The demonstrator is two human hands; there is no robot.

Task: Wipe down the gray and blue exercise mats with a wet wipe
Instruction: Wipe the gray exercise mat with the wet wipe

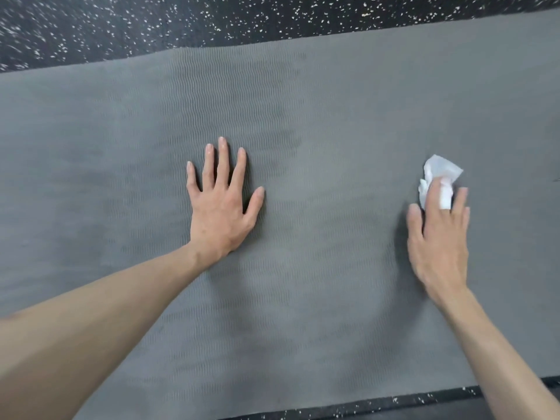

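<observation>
The gray mat [303,122] lies flat across the black speckled floor [121,22], its wavy ribbed surface filling nearly everything in front of the person. A strip of the same floor shows along the mat's near edge.

The left hand [222,204] is planted palm down on the mat, fingers straight and spread, thumb out to the side toward the other hand. It holds nothing; it simply presses flat on the ribbed surface, with the bare forearm running back toward the person.

The right hand [438,237] sits well apart from the left one, also low on the mat. It has the wet wipe [441,171] under its fingers: the white, crumpled sheet pokes out beyond the fingertips on the far side, and a fold of it comes up between two fingers and lies over one of them. The fingers look mostly straight, pressing the wipe down onto the mat rather than balling it up, though the fold caught between them suggests a light pinch. The thumb rests on the mat on the side facing the left hand, just beside the wipe's lower edge.

Between the two hands the mat is bare. The right hand and wipe are slightly blurred.
</observation>
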